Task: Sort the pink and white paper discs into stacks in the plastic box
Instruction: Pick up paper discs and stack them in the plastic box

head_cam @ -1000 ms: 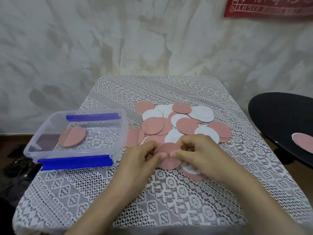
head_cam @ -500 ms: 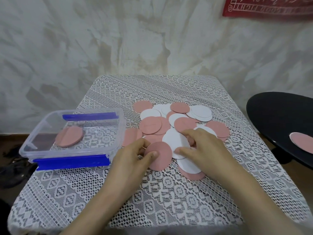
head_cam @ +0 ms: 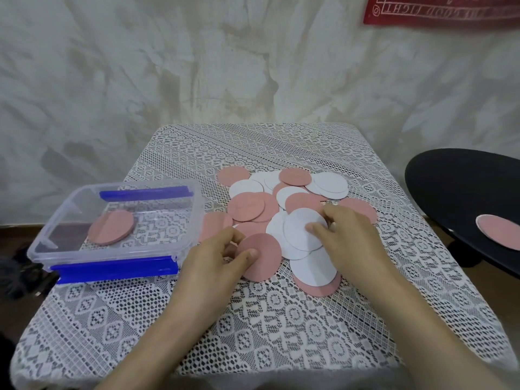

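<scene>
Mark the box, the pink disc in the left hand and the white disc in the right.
box [head_cam: 112, 254]: head view, front wall.
pink disc [head_cam: 267, 263]: head view, lower right of its face.
white disc [head_cam: 297, 230]: head view, middle of its face.

Stretched forward with left forearm [head_cam: 168, 333] and right forearm [head_cam: 422, 319] bare, converging from the lower corners. Pinching a pink disc [head_cam: 264, 260] at its left edge with the left hand [head_cam: 216, 257], thumb on top, fingers curled at the rim. Gripping a white disc [head_cam: 301, 235] with the right hand [head_cam: 349, 240], thumb pressed on its face, fingers curled over the far edge.
</scene>
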Available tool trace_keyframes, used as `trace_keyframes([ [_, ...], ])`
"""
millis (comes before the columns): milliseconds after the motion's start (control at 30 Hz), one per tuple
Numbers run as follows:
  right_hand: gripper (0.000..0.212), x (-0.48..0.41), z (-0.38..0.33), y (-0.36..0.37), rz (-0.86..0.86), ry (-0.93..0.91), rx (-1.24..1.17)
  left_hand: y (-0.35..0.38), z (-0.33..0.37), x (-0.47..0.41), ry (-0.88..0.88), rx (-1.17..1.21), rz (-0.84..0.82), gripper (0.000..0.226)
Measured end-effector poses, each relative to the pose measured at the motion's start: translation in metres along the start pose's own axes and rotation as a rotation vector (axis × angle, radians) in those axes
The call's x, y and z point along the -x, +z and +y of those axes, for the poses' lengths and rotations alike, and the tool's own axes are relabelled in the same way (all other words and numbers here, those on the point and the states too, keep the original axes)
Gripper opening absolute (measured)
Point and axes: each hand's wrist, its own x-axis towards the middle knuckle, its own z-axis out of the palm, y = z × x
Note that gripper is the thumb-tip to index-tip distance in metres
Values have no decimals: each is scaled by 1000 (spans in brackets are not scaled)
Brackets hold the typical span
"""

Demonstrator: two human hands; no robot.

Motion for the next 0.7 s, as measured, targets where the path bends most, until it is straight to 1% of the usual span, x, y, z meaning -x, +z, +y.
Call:
trace_keyframes([
  [67,27,0,4,1,28,3,-32,0,0,0,4,2,2,11],
  [133,25,-1,7,0,14,24,-177,0,1,0,18,-12,5,9],
  [233,22,1,4,-2,-64,46,-452,0,-1,0,43,-49,18,14],
  [367,22,6,-3,0,-171,59,-588,0,0,2,77,-32,9,19],
  [433,23,7,-5,4,-210,73,-606,0,4,3,79,24,-36,22],
  [500,24,9,-7,11,-220,76,-574,2,6,4,70,101,-96,25],
  [567,17,10,-9,19,-205,60,-522,4,6,5,71,173,-138,26],
  [633,15,12,-10,22,-204,39,-484,3,6,6,68,230,-171,23],
  [700,20,13,-10,20,-207,12,-431,1,6,6,64,254,-188,18],
])
